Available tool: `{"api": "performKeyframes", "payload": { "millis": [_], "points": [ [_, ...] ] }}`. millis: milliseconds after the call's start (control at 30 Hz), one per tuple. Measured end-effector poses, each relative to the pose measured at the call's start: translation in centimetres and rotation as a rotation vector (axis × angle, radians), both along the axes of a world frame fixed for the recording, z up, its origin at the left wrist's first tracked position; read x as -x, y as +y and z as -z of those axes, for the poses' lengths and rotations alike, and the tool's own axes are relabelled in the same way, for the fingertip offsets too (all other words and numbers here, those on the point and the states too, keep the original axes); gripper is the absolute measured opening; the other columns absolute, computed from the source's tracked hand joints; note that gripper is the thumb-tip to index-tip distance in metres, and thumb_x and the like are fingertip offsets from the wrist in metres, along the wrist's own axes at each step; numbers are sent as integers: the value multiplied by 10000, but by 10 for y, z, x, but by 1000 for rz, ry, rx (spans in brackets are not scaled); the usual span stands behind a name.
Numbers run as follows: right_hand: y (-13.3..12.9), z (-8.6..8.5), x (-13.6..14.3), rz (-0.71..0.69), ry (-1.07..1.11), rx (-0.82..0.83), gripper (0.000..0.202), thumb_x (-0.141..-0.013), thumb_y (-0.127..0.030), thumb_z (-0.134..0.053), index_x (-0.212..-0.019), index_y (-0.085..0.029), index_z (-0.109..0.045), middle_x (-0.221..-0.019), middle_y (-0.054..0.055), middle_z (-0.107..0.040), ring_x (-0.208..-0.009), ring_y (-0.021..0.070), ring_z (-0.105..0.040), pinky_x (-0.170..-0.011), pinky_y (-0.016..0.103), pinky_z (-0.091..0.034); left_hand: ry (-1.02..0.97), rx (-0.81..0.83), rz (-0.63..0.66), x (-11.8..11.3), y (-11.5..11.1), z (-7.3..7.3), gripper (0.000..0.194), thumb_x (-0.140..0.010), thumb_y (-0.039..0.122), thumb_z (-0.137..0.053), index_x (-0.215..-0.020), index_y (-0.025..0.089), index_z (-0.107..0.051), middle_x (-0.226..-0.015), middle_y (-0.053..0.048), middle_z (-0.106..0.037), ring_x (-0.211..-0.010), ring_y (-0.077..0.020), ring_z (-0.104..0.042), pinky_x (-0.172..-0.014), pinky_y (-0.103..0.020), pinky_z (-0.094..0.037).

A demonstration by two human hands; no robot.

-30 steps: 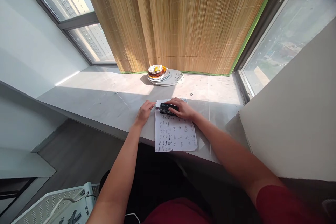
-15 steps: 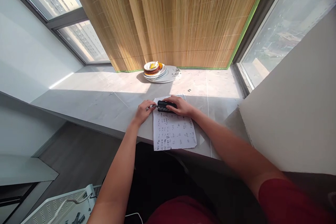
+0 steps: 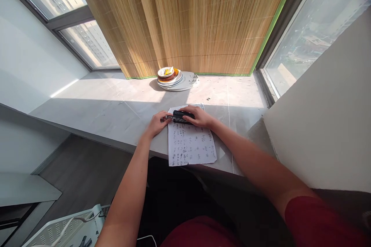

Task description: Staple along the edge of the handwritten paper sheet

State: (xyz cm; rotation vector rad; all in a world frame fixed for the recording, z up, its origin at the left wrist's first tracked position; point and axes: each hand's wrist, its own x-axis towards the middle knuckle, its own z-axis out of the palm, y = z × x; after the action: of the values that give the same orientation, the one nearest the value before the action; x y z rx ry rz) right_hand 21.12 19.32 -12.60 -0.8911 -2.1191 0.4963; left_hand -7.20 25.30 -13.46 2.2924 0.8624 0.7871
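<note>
A black stapler [image 3: 182, 117] lies across the upper part of a white sheet of paper [image 3: 194, 142] covered in handwriting. From the right, my right hand [image 3: 197, 115] is closed around the stapler's body. At the stapler's left end, my left hand [image 3: 159, 122] pinches a thin metallic part that sticks out of it; the fingers are pressed together there. The paper rests on the grey tiled sill, its lower edge reaching the sill's front edge.
Stacked plates and bowls [image 3: 169, 77] stand on an oval platter [image 3: 189, 81] at the back of the sill [image 3: 116, 112]. Behind them hangs a bamboo blind [image 3: 197, 23]. A white perforated rack [image 3: 69, 225] with a cable is at the lower left.
The left hand has shifted very slightly left at the stapler's end, with the metallic part showing beside its fingers. The right hand keeps its hold. The view has moved a little.
</note>
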Motion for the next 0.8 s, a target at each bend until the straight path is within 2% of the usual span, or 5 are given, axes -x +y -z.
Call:
{"api": "performKeyframes", "payload": {
  "millis": [100,267,367,500,800],
  "points": [
    [2,3,-1,-24,19,-11,368,-1054,-370,-521,-1354,-207,-658,-1235,125,-753,-1103,286,-690,-966,457,-544,-43,-9,30,0,-1,0,309,-1062,492,-654,-1187,239,-780,-1091,-64,-716,-879,-225,-649,-778,-343,-516],
    [4,5,-1,-21,31,-14,364,-1061,-382,-519,-1355,-216,-654,-1215,123,-751,-1089,279,-690,-953,452,-543,-118,-120,18,0,-2,2,246,-1054,447,-689,-1141,256,-818,-1136,-70,-758,-1012,-256,-690,-674,-331,-523],
    [4,5,-1,-20,28,-21,367,-1062,-379,-515,-1352,-203,-654,-1210,129,-752,-1080,281,-689,-943,452,-541,-133,-228,4,0,-5,2,194,-1051,403,-707,-1095,266,-837,-1136,-66,-771,-1038,-265,-686,-781,-381,-567],
    [3,5,-1,-5,19,-16,369,-1062,-379,-519,-1350,-195,-657,-1211,132,-754,-1088,285,-687,-955,453,-536,-141,-283,14,0,-8,-1,133,-1041,348,-731,-1060,271,-839,-1132,-67,-762,-1035,-263,-680,-899,-428,-561],
    [3,6,-1,19,15,0,361,-1058,-378,-532,-1352,-213,-661,-1216,118,-757,-1084,272,-689,-949,432,-534,-67,-252,34,-2,-12,-5,108,-1054,296,-697,-1085,242,-785,-1084,-46,-777,-981,-252,-657,-871,-409,-529]
  ]
}}
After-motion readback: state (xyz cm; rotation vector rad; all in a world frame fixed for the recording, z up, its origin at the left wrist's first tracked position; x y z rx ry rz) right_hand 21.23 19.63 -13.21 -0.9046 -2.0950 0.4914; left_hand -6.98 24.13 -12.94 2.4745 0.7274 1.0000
